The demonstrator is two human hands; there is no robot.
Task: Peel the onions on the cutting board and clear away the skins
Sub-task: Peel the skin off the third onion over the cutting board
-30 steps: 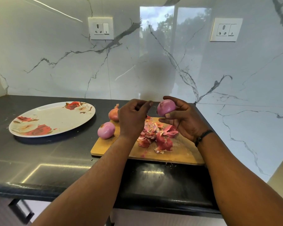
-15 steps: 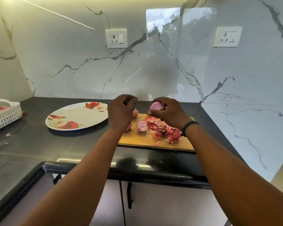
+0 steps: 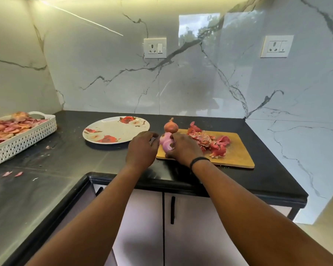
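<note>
here, in the head view, the right hand (image 3: 183, 148) lies over the left end of the wooden cutting board (image 3: 236, 156), its fingers curled round a peeled purple onion (image 3: 168, 145) that sits at the board's left edge. a second peeled onion (image 3: 164, 138) shows just behind it, touching or nearly so; i cannot tell which. the left hand (image 3: 142, 148) hovers just left of the board, over the black counter (image 3: 69, 160), fingers loosely bent and holding nothing that i can see.

one unpeeled onion (image 3: 171, 126) stands upright at the board's far left corner, tip up, just beyond both hands. it lies straight ahead of the left hand's fingertips and a little nearer to that hand than to the right, which is busy. so the empty left hand looks best placed to reach forward for it.

the pile of red onion skins (image 3: 210, 141) spreads over the middle of the board, to the right of the right hand. the floral plate (image 3: 104, 129) sits left of the board, and a white perforated basket (image 3: 21, 143) with skins in it stands well apart at far left. peeling seems nearly done; clearing is not yet begun.
</note>
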